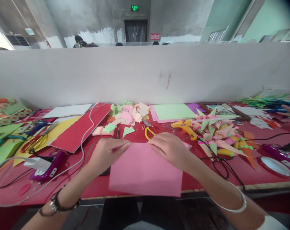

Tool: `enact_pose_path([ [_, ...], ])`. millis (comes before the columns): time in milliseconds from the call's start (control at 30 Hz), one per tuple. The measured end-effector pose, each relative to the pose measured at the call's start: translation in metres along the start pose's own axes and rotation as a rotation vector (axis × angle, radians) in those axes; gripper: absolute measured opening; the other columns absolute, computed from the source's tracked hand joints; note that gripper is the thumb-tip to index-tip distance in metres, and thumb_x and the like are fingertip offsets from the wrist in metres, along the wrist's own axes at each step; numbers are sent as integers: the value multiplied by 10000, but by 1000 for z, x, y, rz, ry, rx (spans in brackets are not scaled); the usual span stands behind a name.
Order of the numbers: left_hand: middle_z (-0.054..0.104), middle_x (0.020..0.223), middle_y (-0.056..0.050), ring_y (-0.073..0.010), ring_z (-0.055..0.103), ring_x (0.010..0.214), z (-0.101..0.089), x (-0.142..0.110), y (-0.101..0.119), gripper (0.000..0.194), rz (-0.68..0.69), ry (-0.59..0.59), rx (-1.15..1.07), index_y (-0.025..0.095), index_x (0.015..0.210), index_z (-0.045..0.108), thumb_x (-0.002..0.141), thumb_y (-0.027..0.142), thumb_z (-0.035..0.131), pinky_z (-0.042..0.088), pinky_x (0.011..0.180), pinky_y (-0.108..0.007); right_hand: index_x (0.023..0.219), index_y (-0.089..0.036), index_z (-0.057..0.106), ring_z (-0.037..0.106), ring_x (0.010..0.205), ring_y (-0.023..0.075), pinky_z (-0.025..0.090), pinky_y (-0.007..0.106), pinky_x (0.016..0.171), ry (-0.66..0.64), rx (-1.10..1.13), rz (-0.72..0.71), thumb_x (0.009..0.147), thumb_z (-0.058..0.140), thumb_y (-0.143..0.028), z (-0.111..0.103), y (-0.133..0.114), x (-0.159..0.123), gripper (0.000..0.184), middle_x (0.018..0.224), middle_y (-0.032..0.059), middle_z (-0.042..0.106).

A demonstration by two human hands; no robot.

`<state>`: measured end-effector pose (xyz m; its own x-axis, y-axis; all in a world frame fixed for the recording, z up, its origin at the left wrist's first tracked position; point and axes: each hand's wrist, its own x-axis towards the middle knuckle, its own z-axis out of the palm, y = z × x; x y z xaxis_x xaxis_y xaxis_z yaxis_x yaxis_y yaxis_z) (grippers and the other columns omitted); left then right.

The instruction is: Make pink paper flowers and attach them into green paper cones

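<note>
A sheet of pink paper (146,171) hangs between my hands over the front edge of the red table. My left hand (108,155) pinches its far left corner between thumb and fingers. On the far edge, further right, my right hand (170,150) is closed on the same sheet. Just beyond the paper lies a pair of scissors (148,131) with yellow and red handles, partly behind my right hand. A yellow glue gun (186,127) rests to the right of it. Paper scraps (129,115) in pink, green and cream are heaped behind the scissors.
Folded paper cones (214,135) are piled at the right, near a white dish (276,166). Purple power strips (48,167) stand at both sides, with loose cables. A red board (81,129) lies at the left. A white partition (135,75) closes off the back.
</note>
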<state>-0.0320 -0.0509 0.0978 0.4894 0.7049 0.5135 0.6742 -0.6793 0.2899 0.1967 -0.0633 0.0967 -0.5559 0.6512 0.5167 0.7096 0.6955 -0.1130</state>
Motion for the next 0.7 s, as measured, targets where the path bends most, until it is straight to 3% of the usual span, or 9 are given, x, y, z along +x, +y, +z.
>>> enact_pose_path([
  [167, 677, 808, 14, -138, 596, 758, 4, 8, 9, 169, 228, 167, 480, 205, 901, 602, 809, 182, 462, 370, 776, -305, 748, -158, 577, 504, 525, 109, 272, 230, 508, -67, -82, 39, 886, 347, -245, 14, -7, 10, 281, 571, 5, 579],
  [300, 645, 679, 42, -105, 581, 713, 14, 14, 20, 161, 321, 164, 494, 198, 772, 592, 806, 147, 443, 341, 787, -292, 685, -159, 541, 470, 493, 92, 252, 218, 490, -131, -7, 29, 891, 336, -291, 14, -8, 14, 320, 533, -11, 535],
  [467, 536, 559, 32, -104, 485, 600, 21, 15, 22, 194, 372, 133, 491, 171, 658, 546, 808, 159, 423, 348, 670, -268, 654, -166, 510, 416, 464, 69, 256, 192, 479, -177, 165, 73, 886, 349, -289, 9, -7, 12, 309, 517, -34, 488],
  [600, 491, 541, 20, -113, 445, 574, 8, 11, 7, 205, 374, 111, 532, 173, 619, 536, 787, 141, 424, 339, 592, -248, 732, -168, 547, 448, 492, 61, 283, 176, 498, -163, 272, 83, 878, 370, -302, 1, 3, 4, 265, 567, -32, 525],
  [700, 504, 550, 24, -103, 455, 549, -6, 5, -11, 186, 268, 130, 603, 180, 616, 540, 761, 127, 436, 335, 579, -240, 726, -164, 555, 467, 501, 62, 297, 173, 504, -165, 278, 119, 871, 381, -299, -6, 14, -3, 263, 570, -28, 536],
])
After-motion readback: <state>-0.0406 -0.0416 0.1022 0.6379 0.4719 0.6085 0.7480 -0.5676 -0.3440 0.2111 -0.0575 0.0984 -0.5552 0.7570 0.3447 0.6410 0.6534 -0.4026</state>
